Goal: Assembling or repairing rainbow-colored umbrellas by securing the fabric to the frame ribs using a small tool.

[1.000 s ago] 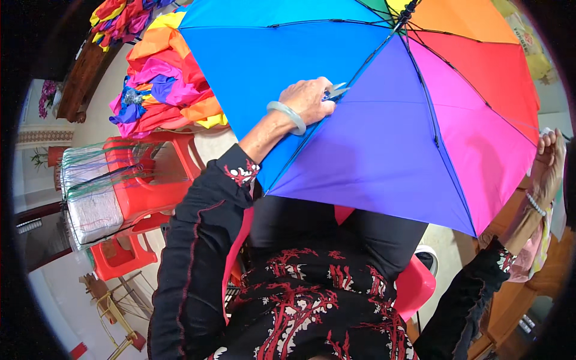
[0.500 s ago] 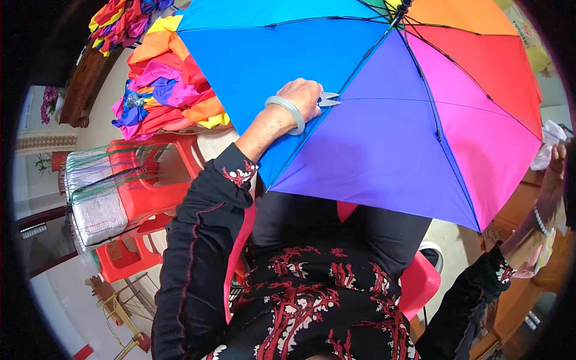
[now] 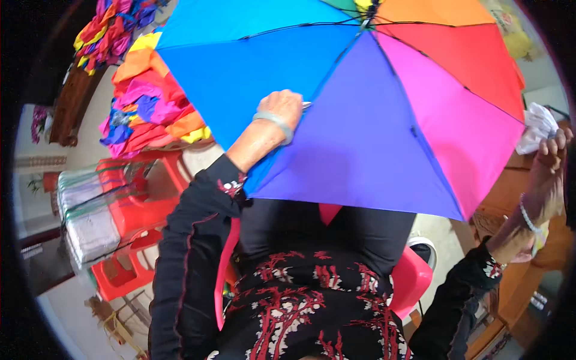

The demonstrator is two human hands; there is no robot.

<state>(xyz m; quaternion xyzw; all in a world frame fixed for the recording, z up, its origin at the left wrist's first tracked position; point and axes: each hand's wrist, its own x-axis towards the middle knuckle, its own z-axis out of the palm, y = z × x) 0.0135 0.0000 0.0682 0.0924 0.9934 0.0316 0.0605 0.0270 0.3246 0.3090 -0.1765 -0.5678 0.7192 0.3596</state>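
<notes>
An open rainbow-coloured umbrella (image 3: 360, 132) spreads before me, its dark ribs meeting at the top. My left hand (image 3: 283, 109) is closed around small snips, with the metal tip (image 3: 307, 104) poking out by the rib between the blue and purple panels. Over at the far right, my right hand (image 3: 552, 153) is raised with curled fingers beside a white plastic bag (image 3: 537, 128). What those fingers hold, if anything, cannot be made out.
Heaped colourful umbrella cloth (image 3: 153, 102) lies at the left, with another heap (image 3: 114, 30) farther back. Red stools (image 3: 141, 192) stand at the left, one carrying a white wrapped bundle (image 3: 90, 222). Brown wooden furniture (image 3: 510, 288) is at the right.
The umbrella and surroundings have shifted left in view. My left hand still grips the snips, whose blades show less now. A thin thread line across the purple and pink panels no longer shows.
</notes>
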